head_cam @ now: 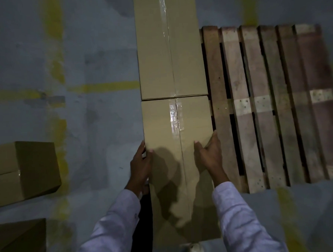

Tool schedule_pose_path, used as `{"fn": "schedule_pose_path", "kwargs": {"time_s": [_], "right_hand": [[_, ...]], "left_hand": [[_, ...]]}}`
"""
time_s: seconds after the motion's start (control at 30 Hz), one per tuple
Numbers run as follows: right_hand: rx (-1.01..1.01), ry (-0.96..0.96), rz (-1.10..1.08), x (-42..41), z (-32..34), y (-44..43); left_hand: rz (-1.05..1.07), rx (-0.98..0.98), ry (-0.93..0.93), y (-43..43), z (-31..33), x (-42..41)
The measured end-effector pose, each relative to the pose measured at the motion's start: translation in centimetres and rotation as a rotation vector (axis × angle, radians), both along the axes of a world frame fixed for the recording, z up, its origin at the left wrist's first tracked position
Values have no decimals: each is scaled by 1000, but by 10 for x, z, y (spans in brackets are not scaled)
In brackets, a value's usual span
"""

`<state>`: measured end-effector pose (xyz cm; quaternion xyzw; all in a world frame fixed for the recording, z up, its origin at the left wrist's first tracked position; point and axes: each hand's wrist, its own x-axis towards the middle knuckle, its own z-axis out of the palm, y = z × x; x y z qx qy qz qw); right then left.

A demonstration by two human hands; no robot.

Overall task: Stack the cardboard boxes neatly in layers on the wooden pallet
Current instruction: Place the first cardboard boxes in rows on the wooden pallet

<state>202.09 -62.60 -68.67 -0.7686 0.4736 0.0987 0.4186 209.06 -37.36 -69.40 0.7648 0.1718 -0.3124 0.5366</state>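
the near cardboard box (pixel 179 144) lies lengthwise along the left edge of the wooden pallet (pixel 266 101), its top seam closed with clear tape (pixel 175 115). whether it rests fully on the slats or is partly lifted cannot be told from above. its far end meets the near end of the far cardboard box (pixel 169 48), with only a thin line between them; that second box runs on along the same left edge towards the pallet's far left corner and beyond the top of the view.

the hands are set apart and clamped on the near cardboard box from either side. the left hand (pixel 141 165) grips its left edge, thumb on the top face and fingers down the side. the right hand (pixel 209 154) grips its right edge, thumb on top and fingers curled over the edge next to the slats. both arms wear pale sleeves (pixel 242 222).

the rest of the pallet, out to its right edge, shows bare slats with dark gaps between.

on the grey floor (pixel 104 129) well left of the pallet sits another brown box (pixel 23 170), and a further box (pixel 19 245) lies nearer, at the lower left. worn yellow lines (pixel 103 86) cross the floor. a pale perforated shoe (pixel 195 251) shows just below the near box.
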Motion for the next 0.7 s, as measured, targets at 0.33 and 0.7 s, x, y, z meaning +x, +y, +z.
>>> {"fn": "schedule_pose_path", "kwargs": {"time_s": [0.33,0.7], "right_hand": [[22,11,49,1,-1,-9],[-75,30,136,-18,57,14]], "left_hand": [[-100,90,41,-2,-11,2],[-69,115,75,-3,36,1]]}}
